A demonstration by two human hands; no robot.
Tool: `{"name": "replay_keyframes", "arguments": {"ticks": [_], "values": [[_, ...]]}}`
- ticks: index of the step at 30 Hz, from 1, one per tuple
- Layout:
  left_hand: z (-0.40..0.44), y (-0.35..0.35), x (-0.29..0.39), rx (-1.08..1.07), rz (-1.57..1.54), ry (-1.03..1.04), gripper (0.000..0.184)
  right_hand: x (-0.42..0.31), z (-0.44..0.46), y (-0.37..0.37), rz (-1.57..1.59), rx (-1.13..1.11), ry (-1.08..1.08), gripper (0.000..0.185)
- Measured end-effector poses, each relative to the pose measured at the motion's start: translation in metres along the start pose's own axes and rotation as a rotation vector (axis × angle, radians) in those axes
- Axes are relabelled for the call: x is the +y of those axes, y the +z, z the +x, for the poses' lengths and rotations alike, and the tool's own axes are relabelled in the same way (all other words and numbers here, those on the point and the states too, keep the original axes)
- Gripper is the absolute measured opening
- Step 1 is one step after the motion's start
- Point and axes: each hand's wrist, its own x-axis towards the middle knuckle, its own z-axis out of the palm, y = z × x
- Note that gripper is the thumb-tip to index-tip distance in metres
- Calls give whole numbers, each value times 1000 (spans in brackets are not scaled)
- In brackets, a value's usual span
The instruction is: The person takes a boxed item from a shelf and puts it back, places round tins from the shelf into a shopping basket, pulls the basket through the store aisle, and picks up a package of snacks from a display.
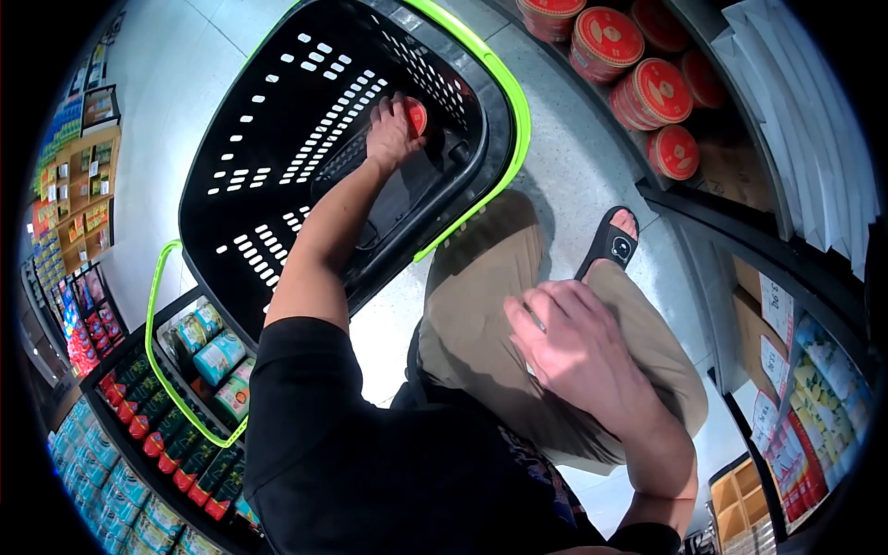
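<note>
My left hand (pixel 395 132) reaches down inside a black basket (pixel 298 102) with a bright green rim. Its fingers close around a round container with a red lid (pixel 417 118), low in the basket by the far wall. Part of that container is hidden under the fingers. My right hand (pixel 575 347) hangs over my bent leg in khaki trousers, fingers loosely curled and a little blurred, with nothing clearly visible in it.
Stacks of red-lidded round tins (pixel 661 91) sit on a shelf at the upper right. A green basket handle (pixel 159 356) loops down at the left over shelves of packaged goods (pixel 157 435). My sandalled foot (pixel 614 242) stands on the tiled floor. More packs (pixel 823 416) line the right side.
</note>
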Motion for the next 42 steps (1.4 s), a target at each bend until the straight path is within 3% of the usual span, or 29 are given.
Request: {"name": "replay_keyframes", "arguments": {"ticks": [8,10,12,14,18,23,24,28,32,34,36,40,42], "values": [[-2,-18,-4,48,100,81,100,-4,2,1,30,-2,-5,31],[5,-18,-13,150,-62,122,91,-5,3,0,6,-33,-3,31],[20,-23,-26,368,-148,214,69,-5,4,-2,-14,-75,-4,31],[20,-56,-11,663,-172,291,58,-5,3,0,-38,-113,13,31],[16,-140,33,882,-589,354,44,-9,0,9,-106,-51,21,27],[-22,-243,123,1056,-605,827,33,-11,-1,11,-113,-99,11,23],[-31,-257,144,983,-585,910,31,-12,0,11,-106,-126,9,26],[-61,-273,231,261,-425,1104,36,-14,0,12,-167,-109,3,24],[-56,-226,302,-64,38,1217,47,-17,-1,15,-277,-2,-55,21],[-57,-203,337,-194,131,1210,52,-21,-1,7,-332,-81,-50,21],[-53,-177,369,-261,238,1195,45,-23,-1,11,-331,-80,-43,21],[-32,-98,409,-68,113,1155,47,-23,-9,13,-333,-319,-119,30],[-26,-78,425,-192,135,915,70,-24,-16,9,-370,-373,-165,34]]}}
